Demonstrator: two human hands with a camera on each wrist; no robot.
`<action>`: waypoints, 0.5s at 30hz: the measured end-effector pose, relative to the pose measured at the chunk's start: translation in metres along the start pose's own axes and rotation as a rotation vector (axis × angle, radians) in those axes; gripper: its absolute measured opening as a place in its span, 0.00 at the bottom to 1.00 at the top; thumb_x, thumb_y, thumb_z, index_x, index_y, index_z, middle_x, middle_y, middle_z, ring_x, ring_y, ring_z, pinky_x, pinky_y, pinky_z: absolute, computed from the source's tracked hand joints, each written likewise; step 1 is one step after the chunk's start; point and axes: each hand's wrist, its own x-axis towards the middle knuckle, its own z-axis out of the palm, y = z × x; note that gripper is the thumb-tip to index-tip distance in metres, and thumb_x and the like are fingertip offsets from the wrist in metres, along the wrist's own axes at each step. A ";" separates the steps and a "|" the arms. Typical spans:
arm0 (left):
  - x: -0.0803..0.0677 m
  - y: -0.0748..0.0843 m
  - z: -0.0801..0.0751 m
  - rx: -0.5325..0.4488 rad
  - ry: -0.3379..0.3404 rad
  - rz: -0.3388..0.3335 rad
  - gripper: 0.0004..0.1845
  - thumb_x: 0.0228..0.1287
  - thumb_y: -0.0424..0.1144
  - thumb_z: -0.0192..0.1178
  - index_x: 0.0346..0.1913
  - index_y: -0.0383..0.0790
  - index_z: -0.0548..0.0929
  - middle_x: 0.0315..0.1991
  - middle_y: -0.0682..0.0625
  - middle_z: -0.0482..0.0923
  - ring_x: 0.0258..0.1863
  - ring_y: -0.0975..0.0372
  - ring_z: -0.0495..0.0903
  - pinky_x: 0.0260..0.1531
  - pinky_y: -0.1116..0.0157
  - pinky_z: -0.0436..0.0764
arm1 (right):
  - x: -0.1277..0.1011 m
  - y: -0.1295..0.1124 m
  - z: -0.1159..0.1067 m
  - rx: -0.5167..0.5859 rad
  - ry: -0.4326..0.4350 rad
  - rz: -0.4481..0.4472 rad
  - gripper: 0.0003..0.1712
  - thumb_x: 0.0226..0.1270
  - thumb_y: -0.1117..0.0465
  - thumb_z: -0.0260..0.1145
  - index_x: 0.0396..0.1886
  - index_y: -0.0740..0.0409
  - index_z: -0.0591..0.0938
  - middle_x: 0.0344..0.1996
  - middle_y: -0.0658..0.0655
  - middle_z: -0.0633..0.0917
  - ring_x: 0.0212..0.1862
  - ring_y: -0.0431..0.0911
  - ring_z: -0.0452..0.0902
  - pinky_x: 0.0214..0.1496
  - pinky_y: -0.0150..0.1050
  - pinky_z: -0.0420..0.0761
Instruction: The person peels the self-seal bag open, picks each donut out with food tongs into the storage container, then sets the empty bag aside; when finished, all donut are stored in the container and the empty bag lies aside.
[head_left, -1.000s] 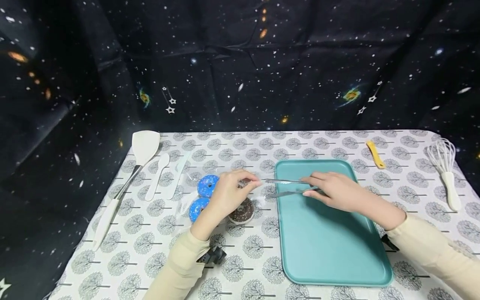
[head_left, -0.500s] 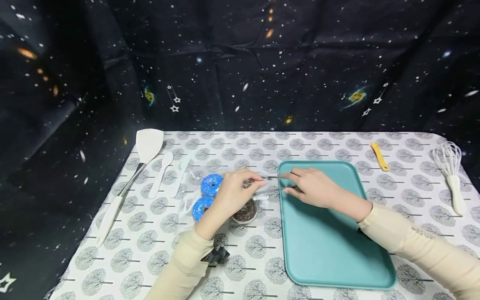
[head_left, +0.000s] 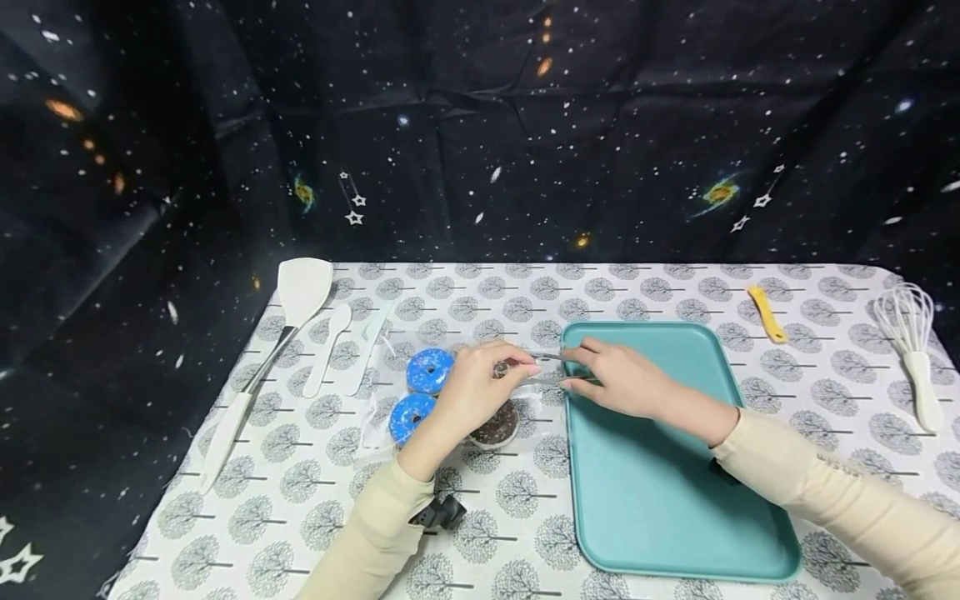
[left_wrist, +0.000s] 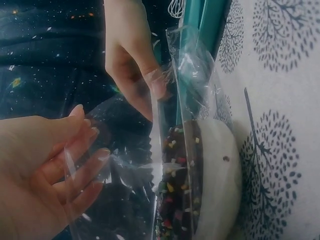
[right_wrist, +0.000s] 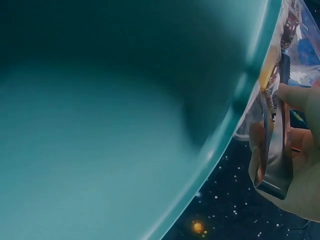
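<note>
Left hand: our left hand (head_left: pixel 471 387) pinches the open edge of the bag (head_left: pixel 450 385) between thumb and fingers; in the left wrist view the clear film (left_wrist: pixel 125 165) lies over the curled fingers (left_wrist: pixel 82 150).
Right hand: our right hand (head_left: pixel 626 379) grips the tongs (head_left: pixel 551 369), fingers closed round the two metal arms; the right wrist view shows the tongs (right_wrist: pixel 275 145) clamped between thumb and fingers.
Tongs: they point left from the right hand, over the left edge of the tray (head_left: pixel 675 500), and their tips reach the bag mouth just beside the left thumb. We cannot tell if the tips touch a donut.
Bag: it lies on the table (head_left: pixel 300 467) between the tray and the white utensils, under and to the left of the left hand.
Brown donut: the chocolate one (head_left: pixel 495 427) with sprinkles sits in the bag just below the left hand; in the left wrist view it (left_wrist: pixel 182 190) stands on edge behind the film.
Blue donuts: two (head_left: pixel 430 370) (head_left: pixel 411 416), one behind the other, left of the left hand, inside the bag.
Hands together: both meet at the tray's left rim, near each other but apart.
Other things: spatula (head_left: pixel 277 333), white spoon (head_left: pixel 326 348), whisk (head_left: pixel 911 350), yellow tool (head_left: pixel 767 313).
</note>
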 end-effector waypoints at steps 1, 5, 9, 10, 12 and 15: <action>0.000 0.000 0.000 -0.004 -0.001 -0.001 0.08 0.60 0.45 0.63 0.37 0.47 0.86 0.38 0.55 0.85 0.37 0.66 0.82 0.42 0.69 0.79 | 0.000 -0.001 0.000 -0.003 -0.001 0.003 0.27 0.63 0.48 0.64 0.56 0.58 0.77 0.35 0.52 0.78 0.24 0.37 0.66 0.26 0.31 0.71; 0.001 0.001 0.000 -0.015 -0.004 -0.009 0.08 0.59 0.45 0.63 0.37 0.47 0.86 0.38 0.54 0.85 0.38 0.65 0.82 0.44 0.68 0.79 | 0.001 -0.002 0.001 -0.020 -0.004 -0.001 0.27 0.62 0.48 0.64 0.56 0.58 0.77 0.34 0.52 0.77 0.24 0.37 0.66 0.25 0.30 0.70; 0.001 0.001 -0.002 -0.029 -0.006 -0.016 0.08 0.59 0.45 0.63 0.38 0.46 0.86 0.38 0.54 0.85 0.40 0.64 0.82 0.46 0.67 0.79 | 0.000 -0.001 0.003 -0.011 -0.011 -0.020 0.28 0.61 0.47 0.65 0.56 0.58 0.77 0.33 0.51 0.77 0.23 0.36 0.65 0.24 0.30 0.70; 0.001 0.001 -0.002 -0.030 -0.006 -0.017 0.08 0.59 0.45 0.63 0.38 0.46 0.86 0.38 0.54 0.85 0.41 0.64 0.82 0.46 0.67 0.79 | 0.000 0.000 0.004 -0.007 -0.011 -0.028 0.29 0.61 0.47 0.65 0.56 0.59 0.77 0.33 0.50 0.77 0.24 0.36 0.65 0.24 0.30 0.70; 0.001 0.001 -0.003 -0.033 -0.007 -0.018 0.09 0.59 0.45 0.63 0.38 0.46 0.86 0.38 0.55 0.85 0.41 0.64 0.82 0.46 0.67 0.78 | 0.000 0.000 0.004 -0.004 -0.011 -0.037 0.29 0.61 0.47 0.65 0.56 0.59 0.77 0.33 0.50 0.76 0.24 0.36 0.65 0.25 0.30 0.70; 0.000 0.001 -0.003 -0.030 -0.010 -0.017 0.09 0.59 0.46 0.63 0.38 0.45 0.86 0.38 0.55 0.85 0.41 0.64 0.82 0.46 0.66 0.78 | 0.001 -0.003 0.005 0.010 -0.009 -0.044 0.26 0.61 0.49 0.66 0.54 0.60 0.78 0.33 0.51 0.79 0.25 0.36 0.67 0.27 0.31 0.73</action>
